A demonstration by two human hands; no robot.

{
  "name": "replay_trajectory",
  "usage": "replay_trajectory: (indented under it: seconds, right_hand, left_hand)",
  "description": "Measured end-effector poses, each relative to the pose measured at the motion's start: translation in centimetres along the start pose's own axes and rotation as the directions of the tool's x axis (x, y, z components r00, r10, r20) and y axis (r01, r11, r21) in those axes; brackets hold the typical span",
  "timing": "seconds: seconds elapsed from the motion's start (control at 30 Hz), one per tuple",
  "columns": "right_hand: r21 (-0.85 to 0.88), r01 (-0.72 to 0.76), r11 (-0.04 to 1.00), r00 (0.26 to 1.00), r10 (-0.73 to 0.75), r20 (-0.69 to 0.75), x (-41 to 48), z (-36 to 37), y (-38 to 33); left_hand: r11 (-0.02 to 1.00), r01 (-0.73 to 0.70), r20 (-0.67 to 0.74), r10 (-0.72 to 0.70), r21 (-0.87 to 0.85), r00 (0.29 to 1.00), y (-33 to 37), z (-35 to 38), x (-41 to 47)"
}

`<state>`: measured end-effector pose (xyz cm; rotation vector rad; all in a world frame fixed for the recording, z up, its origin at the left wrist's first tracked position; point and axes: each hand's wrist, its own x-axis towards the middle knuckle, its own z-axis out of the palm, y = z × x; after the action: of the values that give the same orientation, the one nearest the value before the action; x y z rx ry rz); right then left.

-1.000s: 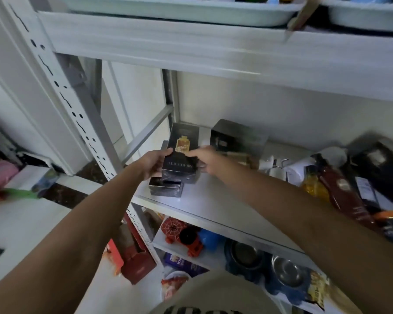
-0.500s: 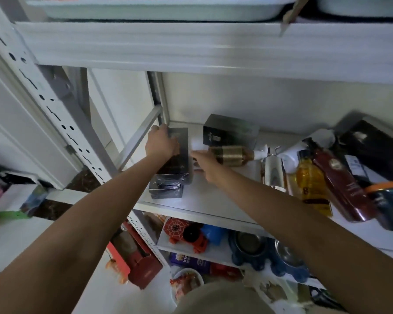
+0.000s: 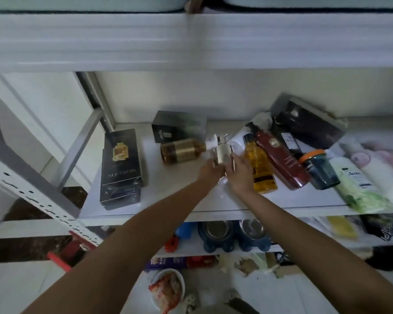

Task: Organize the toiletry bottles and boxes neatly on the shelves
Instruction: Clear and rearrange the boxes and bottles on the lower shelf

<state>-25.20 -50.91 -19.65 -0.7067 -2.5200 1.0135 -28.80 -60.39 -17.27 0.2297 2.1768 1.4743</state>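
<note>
A small silver pump bottle [image 3: 222,155] lies in the middle of the white shelf [image 3: 168,200]. My left hand [image 3: 208,172] and my right hand [image 3: 241,175] both close around it from either side. At the shelf's left end two black boxes [image 3: 121,164] lie stacked flat. A gold-banded amber bottle [image 3: 182,150] lies on its side in front of another black box [image 3: 177,126]. To the right lie a yellow bottle [image 3: 260,171], a dark red bottle [image 3: 281,159], an orange-lidded jar [image 3: 320,168] and a green-and-white tube [image 3: 359,189].
A large dark box [image 3: 309,123] leans at the back right. The shelf above [image 3: 191,41] carries pale trays. The lower shelf holds blue pet bowls [image 3: 234,234] and toys. A perforated grey upright [image 3: 32,196] frames the left side.
Both hands let go of the black boxes at the left and moved right to the silver pump bottle. The view swung right and the top black box now lies flat on the stack.
</note>
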Motion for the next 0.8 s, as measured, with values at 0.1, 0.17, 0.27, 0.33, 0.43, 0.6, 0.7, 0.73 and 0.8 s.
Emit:
replay_trajectory:
  seconds: [0.1, 0.17, 0.27, 0.33, 0.43, 0.6, 0.7, 0.73, 0.8]
  right_hand:
    - [-0.005, 0.034, 0.999, 0.999, -0.034, 0.041, -0.6, -0.6, -0.2]
    - [-0.04, 0.02, 0.999, 0.999, -0.018, 0.043, -1.2, -0.9, -0.2]
    - [-0.033, 0.064, 0.997, 0.997, -0.063, 0.033, -2.3, -0.8, 0.6]
    - [-0.023, 0.115, 0.993, 0.993, -0.114, 0.028, -2.6, -1.2, 0.7]
    - [0.021, 0.152, 0.988, 0.986, -0.153, 0.061, -2.6, -2.7, 0.5]
    - [-0.117, 0.148, 0.982, 0.974, -0.165, -0.157, -1.7, -6.2, 3.4]
    - [0.0, -0.013, 1.0, 0.997, 0.013, 0.082, -1.6, -7.1, 5.6]
    - [0.057, -0.058, 0.997, 0.986, 0.049, 0.161, -1.7, -7.3, 5.9]
    - [0.051, -0.076, 0.996, 0.975, 0.064, 0.213, -1.7, -7.6, 6.4]
  left_hand:
    - [0.984, 0.03, -0.044, -0.039, -0.176, 0.998, -0.9, 1.1, 0.0]
    - [0.976, 0.051, -0.029, -0.059, -0.211, 0.998, -1.1, 1.4, -0.5]
    - [0.987, 0.057, -0.045, -0.065, -0.153, 0.997, -1.1, 1.7, -1.5]
    - [0.998, 0.025, -0.083, -0.029, -0.051, 0.996, -1.1, 1.2, -2.1]
    - [0.853, -0.099, -0.28, 0.275, 0.512, 0.92, -1.5, -1.4, -1.2]
    - [0.609, 0.057, -0.325, 0.339, 0.791, 0.883, -1.4, -8.2, 1.8]
    - [0.419, 0.103, -0.248, 0.309, 0.902, 0.918, -1.8, -9.6, 2.5]
    - [0.363, 0.122, -0.244, 0.313, 0.924, 0.918, -1.7, -9.6, 2.6]
    - [0.306, 0.141, -0.236, 0.302, 0.942, 0.923, -1.2, -9.3, 2.8]
